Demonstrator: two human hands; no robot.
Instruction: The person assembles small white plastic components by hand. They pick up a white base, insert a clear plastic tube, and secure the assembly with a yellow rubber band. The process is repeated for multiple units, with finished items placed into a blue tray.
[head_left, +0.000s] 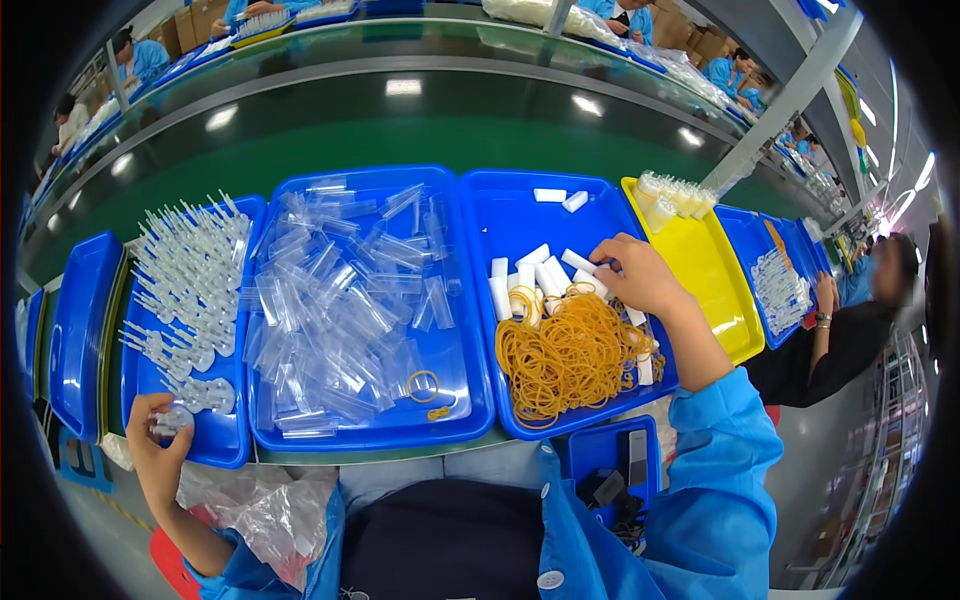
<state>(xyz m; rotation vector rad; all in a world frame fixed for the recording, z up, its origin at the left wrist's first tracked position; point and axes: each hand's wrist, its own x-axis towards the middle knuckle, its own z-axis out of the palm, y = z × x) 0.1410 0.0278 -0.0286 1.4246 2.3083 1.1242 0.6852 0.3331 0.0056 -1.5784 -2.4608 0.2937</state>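
Note:
My left hand (158, 450) is closed on a translucent plastic part with a round base (172, 421), at the near end of a blue tray filled with upright parts of the same kind (190, 270). Over the third tray, my right hand (645, 275) has thumb and fingers pinched at the end of a short white cylinder (579, 262). More white cylinders (500, 297) lie around it, beside a heap of yellow-brown rubber bands (565, 365). Between my hands, a blue tray (455, 390) carries a pile of clear plastic tubes (345, 310) and a loose rubber band (422, 385).
A yellow tray (715, 310) at the right holds whitish assembled pieces (675, 195) at its far end. Stacked blue trays (82, 335) stand far left. Behind runs a green conveyor belt (420, 125). A co-worker's hand (825, 295) is beside another blue tray at right.

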